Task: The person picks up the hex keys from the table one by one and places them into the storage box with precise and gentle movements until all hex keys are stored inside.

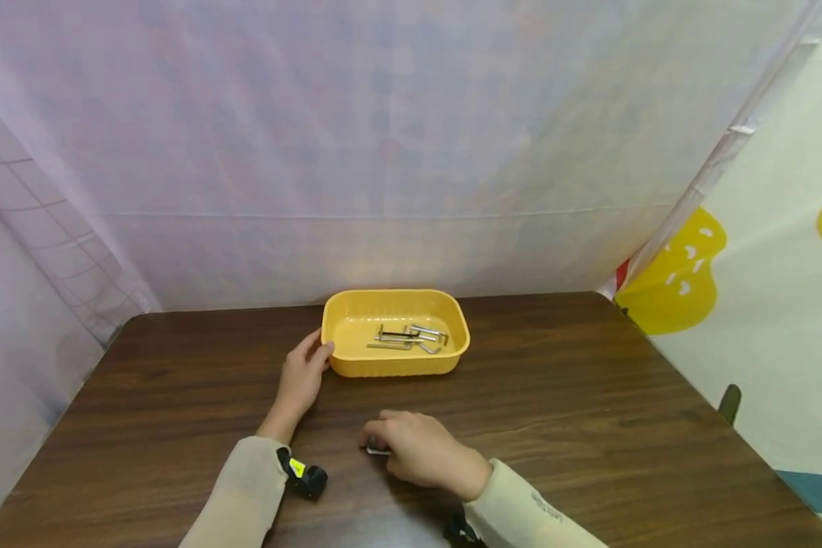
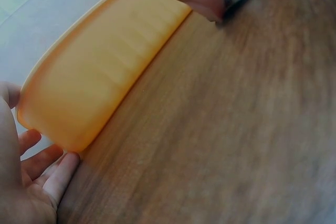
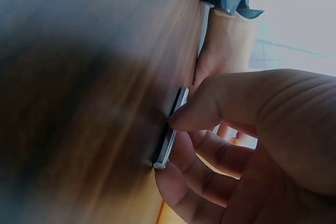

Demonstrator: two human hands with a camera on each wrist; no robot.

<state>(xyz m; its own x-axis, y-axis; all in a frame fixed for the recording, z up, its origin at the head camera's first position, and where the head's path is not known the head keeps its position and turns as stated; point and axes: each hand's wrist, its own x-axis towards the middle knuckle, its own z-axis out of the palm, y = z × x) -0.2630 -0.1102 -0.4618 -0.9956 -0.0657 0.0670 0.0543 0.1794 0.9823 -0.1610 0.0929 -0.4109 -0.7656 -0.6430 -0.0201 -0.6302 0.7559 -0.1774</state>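
A yellow plastic basket [image 1: 387, 367] stands on the table, with several L-shaped hex keys [image 1: 411, 336], silver and black, lying inside it. My left hand [image 1: 301, 377] grips the basket's left end. Its thumb is at the rim and its other fingers curl under the corner, as the left wrist view [image 2: 39, 169] shows. Nearer to me, my right hand [image 1: 418, 447] pinches a short silver metal bar [image 3: 171, 136] between thumb and fingers, close over the tabletop. The fingers cover much of the bar in the head view.
The brown wood-grain table [image 1: 589, 426] reaches back to a pale hanging curtain [image 1: 383, 152]. On the right hangs a white cloth [image 1: 781, 342] with yellow printed shapes. Black cameras are strapped to both wrists, the left one [image 1: 308, 479] showing a yellow label.
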